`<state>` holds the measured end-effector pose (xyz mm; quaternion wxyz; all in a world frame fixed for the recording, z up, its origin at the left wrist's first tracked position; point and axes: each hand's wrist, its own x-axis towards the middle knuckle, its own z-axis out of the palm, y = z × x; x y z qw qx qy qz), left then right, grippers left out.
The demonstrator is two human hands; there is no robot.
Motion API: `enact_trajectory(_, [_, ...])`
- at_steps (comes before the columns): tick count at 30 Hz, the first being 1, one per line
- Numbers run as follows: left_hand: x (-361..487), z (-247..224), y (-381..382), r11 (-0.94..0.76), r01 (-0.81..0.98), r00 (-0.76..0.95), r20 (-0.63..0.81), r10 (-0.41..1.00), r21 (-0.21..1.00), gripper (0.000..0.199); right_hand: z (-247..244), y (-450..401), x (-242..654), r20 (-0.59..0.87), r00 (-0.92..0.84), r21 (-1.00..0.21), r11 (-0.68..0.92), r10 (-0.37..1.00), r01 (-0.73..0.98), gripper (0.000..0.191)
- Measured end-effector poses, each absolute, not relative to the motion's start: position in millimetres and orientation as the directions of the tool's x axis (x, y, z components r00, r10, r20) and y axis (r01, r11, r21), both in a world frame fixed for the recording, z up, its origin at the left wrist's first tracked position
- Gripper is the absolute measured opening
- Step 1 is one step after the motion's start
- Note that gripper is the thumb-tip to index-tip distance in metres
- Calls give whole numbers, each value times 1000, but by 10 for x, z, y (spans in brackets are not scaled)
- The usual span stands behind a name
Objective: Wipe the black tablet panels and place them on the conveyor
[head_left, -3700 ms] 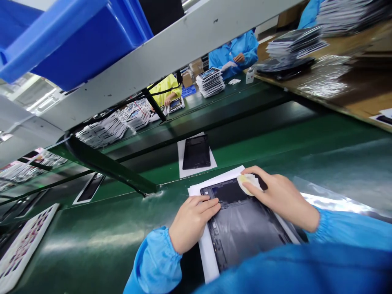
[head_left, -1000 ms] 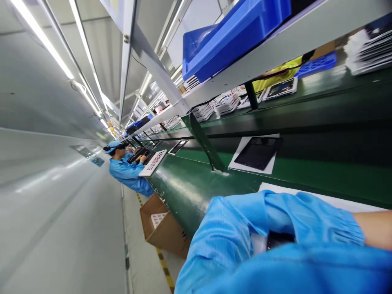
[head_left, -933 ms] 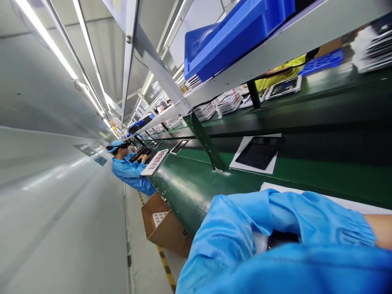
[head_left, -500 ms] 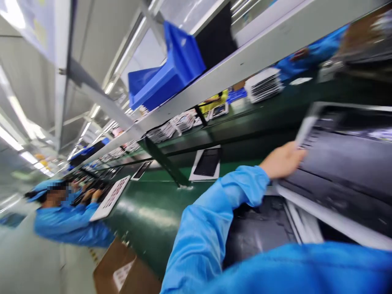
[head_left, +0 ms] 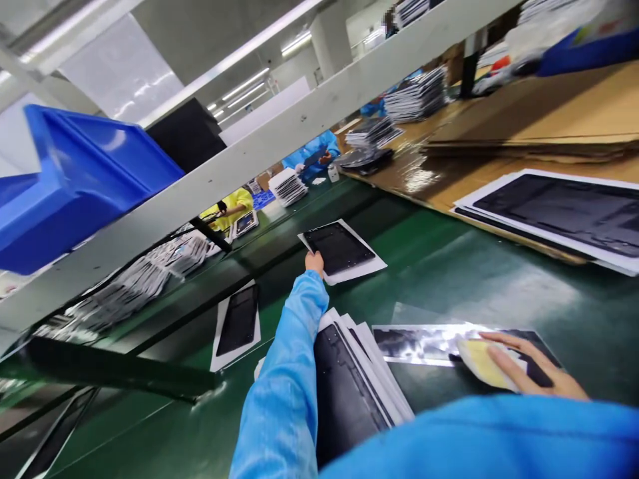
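Note:
My left hand (head_left: 315, 263), arm stretched forward, has its fingers closed on the near left corner of a black panel on a white sheet (head_left: 344, 249), at the green conveyor belt. Below my left forearm lies a stack of similar black panels with white sheets (head_left: 349, 392). My right hand (head_left: 544, 372) holds a flat yellow-and-white rounded pad (head_left: 486, 362), whose exact kind I cannot make out. Under it lies a shiny silver-and-black strip (head_left: 419, 344). Another black panel on white (head_left: 238, 322) lies on the belt to the left.
The green belt (head_left: 424, 279) runs across the view. A cardboard-covered surface (head_left: 539, 120) at the right bears more panels (head_left: 564, 209). Overhead, a white beam (head_left: 239, 153) crosses, with a blue bin (head_left: 94, 166) on it. Co-workers in blue (head_left: 314, 150) and yellow (head_left: 234, 203) are beyond.
The view has swung to the right. My left hand has carried the panel from close on the right out over the belt. My right hand and the yellow pad have come into view.

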<state>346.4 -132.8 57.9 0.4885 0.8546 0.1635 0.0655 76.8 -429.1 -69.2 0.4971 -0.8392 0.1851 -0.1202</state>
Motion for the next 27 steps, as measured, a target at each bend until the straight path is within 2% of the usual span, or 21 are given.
enact_trajectory(4, [3473,552,-1295,-644,225,954,-31,299,731,35,-757,-4247,662,151,929,-820,-567,-339,-74,44])
enact_trajectory(7, [3396,671,-1310,-790,157,980,9,201,593,40,-927,-4229,674,240,938,-734,-679,-251,6,45])
enact_trajectory(9, [3267,755,-1409,-870,45,999,-1,51,491,37,-1009,-4219,690,243,944,-690,-724,-222,8,45])
enact_trajectory(12, [2909,792,-1697,-901,-230,943,-144,-300,367,25,-1053,-4211,702,246,945,-661,-751,-215,1,44])
enact_trajectory(15, [2422,717,-2033,-823,-492,753,-335,-566,284,30,-1056,-4207,705,275,941,-645,-764,-199,27,44])
enact_trajectory(18, [2012,634,-2289,-728,-648,600,-439,-669,223,44,-1055,-4193,706,310,932,-636,-769,-186,59,44])
enact_trajectory(23, [1742,619,-2526,-488,-831,318,-490,-811,268,53,-930,-4138,688,283,947,-686,-722,-154,88,46])
enact_trajectory(27, [1639,684,-2648,-311,-878,139,-427,-894,365,68,-660,-4092,648,249,960,-805,-579,-128,132,49])
